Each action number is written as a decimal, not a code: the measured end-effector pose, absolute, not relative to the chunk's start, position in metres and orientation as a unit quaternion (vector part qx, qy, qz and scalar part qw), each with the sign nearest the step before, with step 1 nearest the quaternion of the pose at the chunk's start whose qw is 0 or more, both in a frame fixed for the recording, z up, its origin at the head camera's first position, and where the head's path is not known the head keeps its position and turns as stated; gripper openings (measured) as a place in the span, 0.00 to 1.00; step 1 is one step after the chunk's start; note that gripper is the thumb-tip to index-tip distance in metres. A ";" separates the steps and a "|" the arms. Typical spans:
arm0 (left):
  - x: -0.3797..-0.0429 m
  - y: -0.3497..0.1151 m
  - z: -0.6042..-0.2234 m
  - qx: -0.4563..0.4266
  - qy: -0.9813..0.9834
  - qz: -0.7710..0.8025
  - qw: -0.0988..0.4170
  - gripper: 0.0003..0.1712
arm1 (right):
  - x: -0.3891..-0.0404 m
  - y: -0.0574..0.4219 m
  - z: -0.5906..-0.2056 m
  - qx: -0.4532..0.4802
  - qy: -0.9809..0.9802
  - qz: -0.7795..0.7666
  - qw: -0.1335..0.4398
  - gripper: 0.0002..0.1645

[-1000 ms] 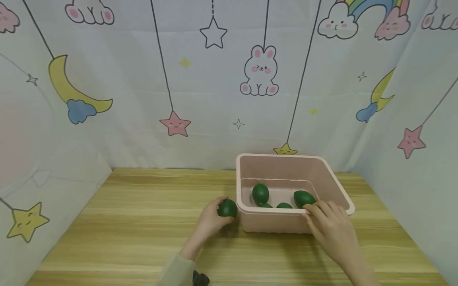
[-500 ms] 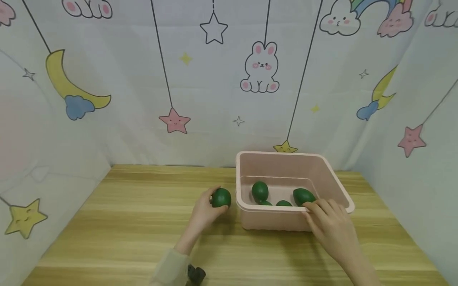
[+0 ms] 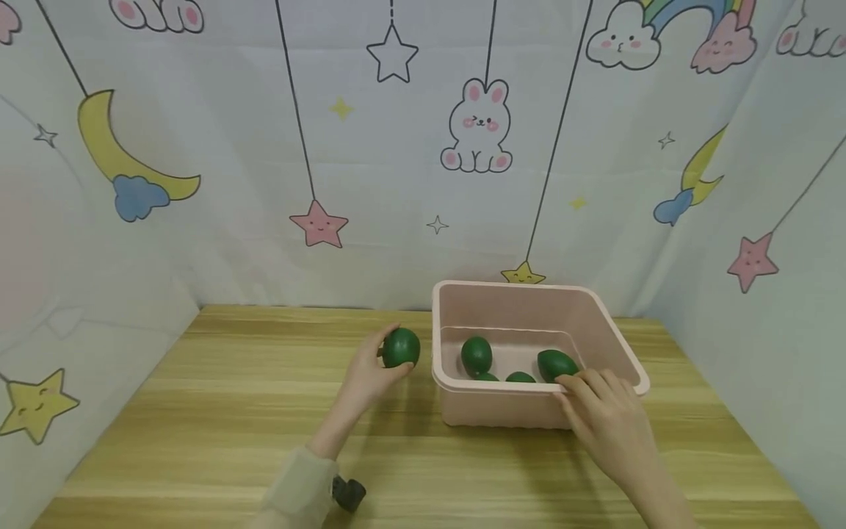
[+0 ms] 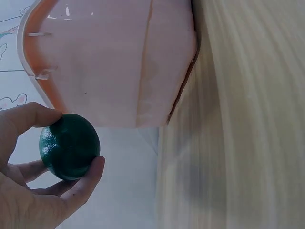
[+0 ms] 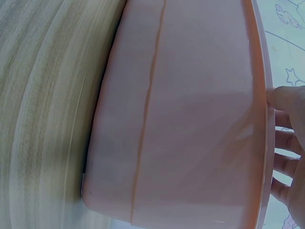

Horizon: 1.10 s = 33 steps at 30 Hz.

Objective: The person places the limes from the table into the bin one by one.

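My left hand [image 3: 370, 371] grips a glossy dark green egg-shaped fruit [image 3: 401, 347] between thumb and fingers, just left of the pink plastic bin [image 3: 509, 408]. In the left wrist view that fruit [image 4: 70, 147] is held well off the tabletop, level with the upper part of the bin's side [image 4: 105, 62]. My right hand [image 3: 611, 426] holds the bin's front rim near its right corner. The right wrist view shows the thumb [image 5: 283, 98] on the rim's outer side and the fingers reaching over it. Several similar green fruits [image 3: 477, 356] lie inside the bin, some partly hidden by its front wall.
The bin stands on a wood-grain table [image 3: 251, 397], right of its middle. Behind and on both sides hangs a white cloth [image 3: 370, 169] printed with stars, moons and rabbits. A small black device [image 3: 348, 494] sits at my left wrist by the pale sleeve [image 3: 297, 485].
My left hand has lifted the green fruit from beside the bin's front left corner, moving up, back and slightly left. The right hand stays on the rim, and the bin has not moved.
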<state>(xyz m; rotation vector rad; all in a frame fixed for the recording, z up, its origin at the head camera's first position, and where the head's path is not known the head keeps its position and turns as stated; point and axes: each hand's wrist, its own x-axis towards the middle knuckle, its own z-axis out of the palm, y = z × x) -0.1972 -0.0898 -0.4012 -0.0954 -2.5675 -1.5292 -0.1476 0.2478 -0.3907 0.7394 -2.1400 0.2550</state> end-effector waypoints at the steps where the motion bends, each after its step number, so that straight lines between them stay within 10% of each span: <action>1: -0.198 -0.091 -0.400 -0.033 -0.856 -0.510 0.076 0.39 | -0.148 0.248 -0.391 0.294 -0.854 0.102 0.417 0.30; 33: -0.189 -0.097 -0.351 -0.094 -0.855 -0.498 0.113 0.40 | -0.147 0.247 -0.392 0.290 -0.855 0.104 0.417 0.30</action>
